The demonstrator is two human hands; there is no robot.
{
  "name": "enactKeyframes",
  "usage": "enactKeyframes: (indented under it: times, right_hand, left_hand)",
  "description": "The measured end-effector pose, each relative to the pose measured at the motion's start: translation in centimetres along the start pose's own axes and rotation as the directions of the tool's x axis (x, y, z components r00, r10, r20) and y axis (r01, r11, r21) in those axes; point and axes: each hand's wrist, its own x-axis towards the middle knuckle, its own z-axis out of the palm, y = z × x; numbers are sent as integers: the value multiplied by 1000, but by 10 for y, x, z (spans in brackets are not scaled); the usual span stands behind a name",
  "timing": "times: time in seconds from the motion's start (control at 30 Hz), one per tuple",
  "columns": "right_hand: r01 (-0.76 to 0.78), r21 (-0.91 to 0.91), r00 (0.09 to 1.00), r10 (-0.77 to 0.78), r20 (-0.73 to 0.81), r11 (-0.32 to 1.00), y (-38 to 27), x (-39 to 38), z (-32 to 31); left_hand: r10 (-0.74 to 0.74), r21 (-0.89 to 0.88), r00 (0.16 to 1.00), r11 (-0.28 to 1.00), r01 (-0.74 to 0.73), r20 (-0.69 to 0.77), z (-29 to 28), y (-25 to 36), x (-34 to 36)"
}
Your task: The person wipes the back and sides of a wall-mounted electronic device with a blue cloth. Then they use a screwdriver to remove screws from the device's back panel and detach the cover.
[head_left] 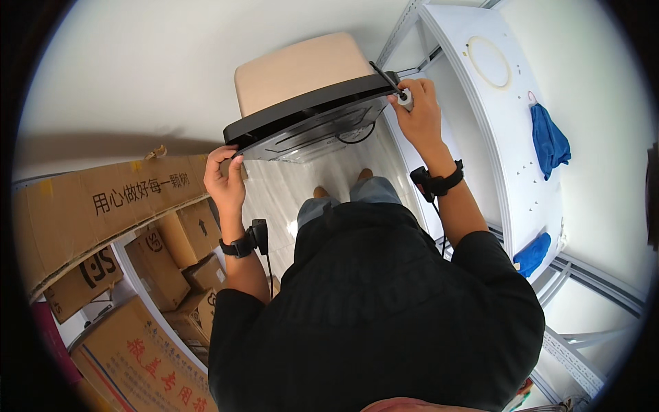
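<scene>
A large beige box-like thing with rounded corners point(302, 69) has a thick black rim point(309, 103) and a dark, grooved face turned toward me; its kind I cannot make out. Fingers and thumb of my left hand point(225, 177) grip the rim's left corner. At the right end, my right hand point(420, 113) is closed around a slim tool with a pale handle point(406, 101) and a dark shaft, much like a screwdriver. That shaft slants up and left across the rim. Below the dark face hangs a thin black cable loop point(357, 135).
On the left, a shelf holds several cardboard boxes point(158, 268) behind a long cardboard panel point(103, 199). To the right stands a white shelf point(480, 110) with blue cloths point(549, 141) and a pale ring point(489, 62). Pale floor point(268, 199) shows around my feet.
</scene>
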Motion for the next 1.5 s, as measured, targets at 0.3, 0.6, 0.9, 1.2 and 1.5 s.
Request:
enactKeyframes:
  times: [0.3,0.6,0.9,1.2,1.5]
  right_hand:
    - [-221,425,972,160,174,878,28,-28,4]
    - [-450,615,893,327,309,648,49,-61,32]
    - [-401,623,897,425,119,671,32,-46,-9]
    - [-372,706,815,576,-62,602,63,-27,-148]
    - [-347,742,690,692,-213,574,139,3,-257]
  left_hand:
    - [33,-91,998,995,-28,58,-3,5,-5]
    - [-105,61,978,994,96,182,-5,-35,-33]
    - [-95,-14,977,995,100,189,4,-25,-23]
    - [-14,-109,752,988,113,659,103,18,-21]
    - [106,-148,820,989,-26,563,252,62,-10]
